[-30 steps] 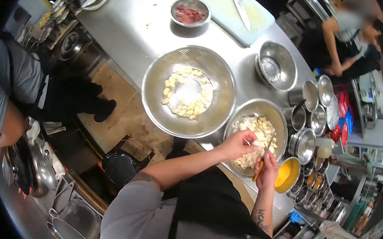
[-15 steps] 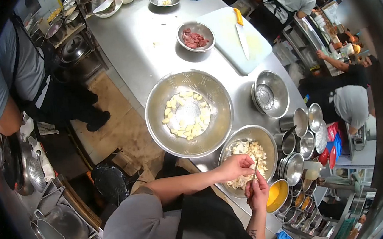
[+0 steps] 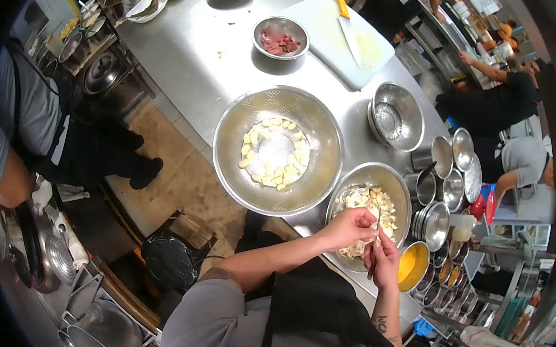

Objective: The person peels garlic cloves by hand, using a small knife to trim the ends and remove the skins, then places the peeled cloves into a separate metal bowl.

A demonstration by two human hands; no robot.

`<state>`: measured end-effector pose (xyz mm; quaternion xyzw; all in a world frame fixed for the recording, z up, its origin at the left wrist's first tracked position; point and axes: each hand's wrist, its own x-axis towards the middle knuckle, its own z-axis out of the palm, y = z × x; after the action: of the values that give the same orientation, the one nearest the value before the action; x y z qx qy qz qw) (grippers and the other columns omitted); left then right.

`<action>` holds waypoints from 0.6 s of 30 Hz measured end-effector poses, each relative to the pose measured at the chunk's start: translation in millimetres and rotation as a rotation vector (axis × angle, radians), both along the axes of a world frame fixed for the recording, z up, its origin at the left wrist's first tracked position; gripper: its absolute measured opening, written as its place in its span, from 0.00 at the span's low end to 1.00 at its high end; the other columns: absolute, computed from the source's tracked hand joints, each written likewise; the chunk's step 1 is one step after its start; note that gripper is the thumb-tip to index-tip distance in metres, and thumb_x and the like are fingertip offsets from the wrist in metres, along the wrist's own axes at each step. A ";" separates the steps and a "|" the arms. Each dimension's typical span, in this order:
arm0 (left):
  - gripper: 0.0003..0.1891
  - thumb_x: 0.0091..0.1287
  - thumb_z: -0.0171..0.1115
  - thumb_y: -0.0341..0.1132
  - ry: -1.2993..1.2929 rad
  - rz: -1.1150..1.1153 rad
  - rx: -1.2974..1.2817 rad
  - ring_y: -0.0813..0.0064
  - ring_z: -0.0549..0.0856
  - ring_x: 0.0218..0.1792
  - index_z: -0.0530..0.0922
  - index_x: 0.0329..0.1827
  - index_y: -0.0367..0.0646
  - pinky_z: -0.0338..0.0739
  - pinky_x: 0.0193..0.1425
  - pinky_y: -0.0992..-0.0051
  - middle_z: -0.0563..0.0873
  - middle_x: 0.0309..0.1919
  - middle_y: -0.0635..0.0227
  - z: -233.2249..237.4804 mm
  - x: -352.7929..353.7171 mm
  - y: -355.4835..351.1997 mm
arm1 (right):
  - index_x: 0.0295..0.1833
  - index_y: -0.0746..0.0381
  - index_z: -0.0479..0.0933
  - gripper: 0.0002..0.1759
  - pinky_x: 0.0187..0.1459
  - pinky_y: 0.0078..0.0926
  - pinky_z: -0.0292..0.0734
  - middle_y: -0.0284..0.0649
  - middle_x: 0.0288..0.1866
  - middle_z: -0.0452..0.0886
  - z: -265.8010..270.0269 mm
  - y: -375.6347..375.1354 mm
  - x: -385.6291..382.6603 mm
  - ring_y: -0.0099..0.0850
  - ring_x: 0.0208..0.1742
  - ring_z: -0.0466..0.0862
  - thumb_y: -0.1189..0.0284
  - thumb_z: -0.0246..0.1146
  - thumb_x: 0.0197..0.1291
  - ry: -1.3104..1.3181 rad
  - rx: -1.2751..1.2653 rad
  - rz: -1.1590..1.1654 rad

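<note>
My left hand is closed in a pinch above the metal bowl of pale peeled pieces and skins; what its fingertips hold is too small to make out. Close beside it, my right hand is wrapped round a small knife, whose thin blade points up toward the left fingertips. Left of that bowl stands a large perforated metal bowl with pale yellow pieces spread in a ring on its bottom.
A bowl of red meat, a cutting board with a yellow-handled knife, stacked bowls and a bowl of yellow liquid stand on the metal table. A person stands at left; others work at upper right.
The view has shifted slightly, so the table items sit a little differently in the frame. Both hands remain over the same bowl, with the knife still in my right hand.
</note>
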<state>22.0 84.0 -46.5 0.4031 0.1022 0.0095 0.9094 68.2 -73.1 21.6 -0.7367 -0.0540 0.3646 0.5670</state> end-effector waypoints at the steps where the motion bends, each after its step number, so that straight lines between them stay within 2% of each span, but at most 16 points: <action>1: 0.12 0.65 0.65 0.24 0.003 -0.009 0.001 0.78 0.84 0.39 0.76 0.50 0.32 0.81 0.46 0.77 0.84 0.37 0.65 3.3 -1.7 2.6 | 0.70 0.60 0.68 0.22 0.17 0.15 0.61 0.35 0.26 0.76 -0.6 0.8 -1.4 0.19 0.15 0.67 0.71 0.52 0.73 0.004 -0.009 0.008; 6: 0.13 0.67 0.65 0.27 -0.006 -0.012 -0.062 0.79 0.83 0.37 0.76 0.51 0.32 0.80 0.44 0.77 0.84 0.38 0.65 -1.9 -7.3 3.7 | 0.69 0.60 0.69 0.21 0.16 0.14 0.55 0.30 0.23 0.69 -1.5 1.6 -8.6 0.16 0.15 0.61 0.70 0.51 0.74 0.012 0.054 -0.002; 9: 0.14 0.67 0.65 0.27 0.005 -0.050 -0.024 0.79 0.83 0.38 0.75 0.52 0.31 0.80 0.44 0.77 0.84 0.38 0.65 1.6 -11.8 8.0 | 0.70 0.59 0.69 0.21 0.17 0.14 0.55 0.29 0.22 0.68 -5.8 -0.9 -10.2 0.17 0.16 0.61 0.71 0.51 0.74 0.044 0.072 -0.033; 14: 0.14 0.70 0.58 0.25 0.027 -0.079 -0.004 0.76 0.84 0.44 0.73 0.57 0.30 0.81 0.50 0.75 0.83 0.47 0.60 2.7 -12.1 10.0 | 0.70 0.59 0.69 0.21 0.17 0.13 0.56 0.30 0.23 0.68 -2.2 4.8 -12.6 0.16 0.16 0.61 0.70 0.51 0.74 0.044 0.067 -0.061; 18: 0.14 0.71 0.57 0.26 0.004 -0.049 -0.035 0.75 0.84 0.45 0.73 0.57 0.31 0.81 0.51 0.75 0.83 0.48 0.61 5.8 -11.4 10.8 | 0.70 0.62 0.67 0.21 0.15 0.14 0.54 0.29 0.23 0.68 -3.4 9.4 -14.2 0.15 0.14 0.60 0.69 0.51 0.75 0.003 0.060 -0.081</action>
<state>10.6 94.8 -40.7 0.3896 0.0940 -0.0155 0.9160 54.0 -63.7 18.2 -0.7204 -0.0342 0.3409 0.6031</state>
